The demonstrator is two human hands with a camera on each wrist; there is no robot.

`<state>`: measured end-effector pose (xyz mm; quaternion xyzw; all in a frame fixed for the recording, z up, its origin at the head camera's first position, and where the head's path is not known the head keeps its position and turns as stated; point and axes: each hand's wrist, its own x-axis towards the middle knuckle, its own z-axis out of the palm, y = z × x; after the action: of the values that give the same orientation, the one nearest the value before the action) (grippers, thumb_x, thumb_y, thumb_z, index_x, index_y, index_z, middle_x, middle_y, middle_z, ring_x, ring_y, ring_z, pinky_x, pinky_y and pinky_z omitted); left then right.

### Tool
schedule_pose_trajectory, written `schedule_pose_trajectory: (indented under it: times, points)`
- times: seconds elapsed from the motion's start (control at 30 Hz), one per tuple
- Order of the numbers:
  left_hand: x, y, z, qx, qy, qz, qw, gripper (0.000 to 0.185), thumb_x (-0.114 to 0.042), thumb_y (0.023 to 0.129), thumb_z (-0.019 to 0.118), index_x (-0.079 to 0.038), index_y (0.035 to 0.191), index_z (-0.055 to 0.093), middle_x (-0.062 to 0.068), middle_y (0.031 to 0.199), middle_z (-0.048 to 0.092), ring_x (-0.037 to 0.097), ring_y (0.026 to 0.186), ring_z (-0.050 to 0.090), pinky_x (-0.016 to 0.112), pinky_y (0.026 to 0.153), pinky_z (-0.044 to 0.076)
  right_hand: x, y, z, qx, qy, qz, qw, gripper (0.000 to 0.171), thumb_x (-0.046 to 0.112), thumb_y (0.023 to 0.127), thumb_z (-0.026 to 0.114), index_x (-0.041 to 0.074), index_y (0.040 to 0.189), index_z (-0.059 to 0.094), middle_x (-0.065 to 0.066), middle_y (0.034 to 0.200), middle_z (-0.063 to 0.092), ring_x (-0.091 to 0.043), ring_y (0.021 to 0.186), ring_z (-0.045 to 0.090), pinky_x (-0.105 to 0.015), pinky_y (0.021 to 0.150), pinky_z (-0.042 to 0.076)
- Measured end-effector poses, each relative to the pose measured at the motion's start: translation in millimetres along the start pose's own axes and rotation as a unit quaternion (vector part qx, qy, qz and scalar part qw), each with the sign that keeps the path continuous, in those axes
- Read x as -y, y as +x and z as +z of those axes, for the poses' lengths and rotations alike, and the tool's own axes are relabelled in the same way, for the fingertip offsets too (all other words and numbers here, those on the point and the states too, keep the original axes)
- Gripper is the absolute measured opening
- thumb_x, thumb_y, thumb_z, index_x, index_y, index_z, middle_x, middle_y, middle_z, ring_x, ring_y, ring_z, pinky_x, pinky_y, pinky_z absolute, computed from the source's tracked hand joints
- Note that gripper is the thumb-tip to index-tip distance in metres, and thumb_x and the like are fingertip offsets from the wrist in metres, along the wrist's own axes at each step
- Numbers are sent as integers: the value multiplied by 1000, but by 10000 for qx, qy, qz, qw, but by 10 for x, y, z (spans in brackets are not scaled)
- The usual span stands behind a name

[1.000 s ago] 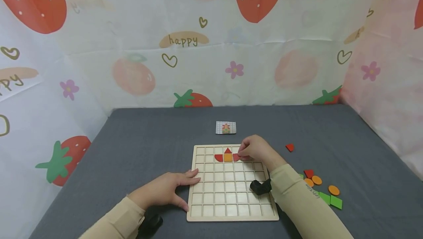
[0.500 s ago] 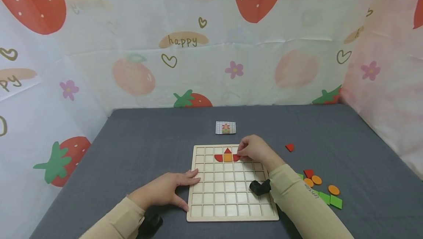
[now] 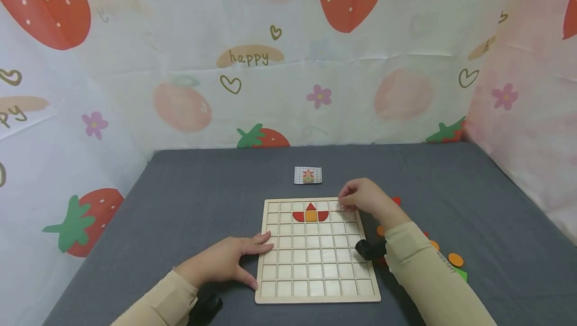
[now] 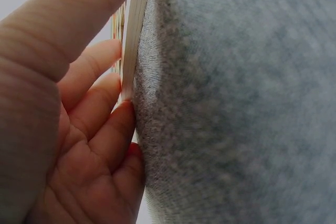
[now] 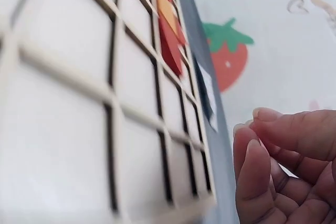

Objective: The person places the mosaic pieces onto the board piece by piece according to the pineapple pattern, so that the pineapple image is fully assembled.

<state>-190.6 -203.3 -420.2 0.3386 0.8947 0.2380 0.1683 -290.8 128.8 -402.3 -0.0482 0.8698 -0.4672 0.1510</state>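
A pale wooden grid board (image 3: 297,256) lies on the grey cloth. In its upper rows sit a red triangle (image 3: 310,207), an orange square (image 3: 311,216) below it, and a red round-cornered piece on either side, left (image 3: 298,216) and right (image 3: 322,215). My left hand (image 3: 230,258) rests at the board's left edge, fingers extended onto the rim and thumb near the lower corner. Over the board's upper right corner is my right hand (image 3: 367,198), fingers loosely bent. The right wrist view shows its thumb and fingertips (image 5: 266,114) close together, with no piece visible between them.
A small pattern card (image 3: 308,176) lies beyond the board. To the right are loose pieces, partly hidden by the right arm: a red one (image 3: 396,200), an orange disc (image 3: 455,260), a green one (image 3: 462,274). A strawberry-print curtain (image 3: 320,65) stands behind.
My right hand has let go of the right red piece, which stays beside the orange square, and has moved right and slightly up. My left hand has stayed at the board's edge.
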Motion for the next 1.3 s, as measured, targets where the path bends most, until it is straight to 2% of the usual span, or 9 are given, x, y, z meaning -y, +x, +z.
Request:
schedule_pose_trajectory:
  times: [0.27,0.43,0.57,0.73,1.0,1.3]
  points:
    - [-8,7,-4,15,24,-20,10000,86,-54,56,67,-25,131,38,-7,139,26,9,124,28,34,96,30,-189,-67,-369,-302,-118,40,9995,14,15,80,62,3,87,61,-9,79,61,-21,69,56,-32,63,46]
    - [-2,8,3,13,40,-6,10000,86,-55,56,67,-25,131,38,-7,139,26,9,124,28,34,96,31,-309,-113,-560,-462,-345,245,9980,16,19,80,62,5,89,60,-8,80,61,-21,70,55,-32,60,44]
    - [0,11,6,18,52,-47,10000,87,-56,55,67,-26,131,38,-8,139,26,9,124,29,35,96,30,-399,-131,-673,-469,-357,351,9976,17,17,80,62,3,90,60,-9,82,61,-20,70,56,-33,63,46]
    - [-2,12,5,35,16,-104,9999,87,-56,55,66,-27,131,37,-8,139,26,10,124,29,36,96,30,-491,-143,-765,-533,-365,397,9971,15,14,81,61,1,89,60,-9,83,61,-17,70,56,-32,65,48]
    - [9,8,15,7,14,-9,10000,86,-55,55,67,-26,131,38,-7,139,26,10,123,29,33,95,31,-579,-156,-876,-443,-401,358,9976,17,10,80,61,-3,90,59,-8,79,61,-16,69,58,-32,65,48]
    - [7,4,10,-14,17,-24,10000,86,-56,55,67,-26,131,39,-7,139,27,10,123,29,32,95,31,-643,-164,-925,-356,-521,556,9965,18,7,79,60,-3,94,57,-5,82,60,-15,71,56,-31,63,48]
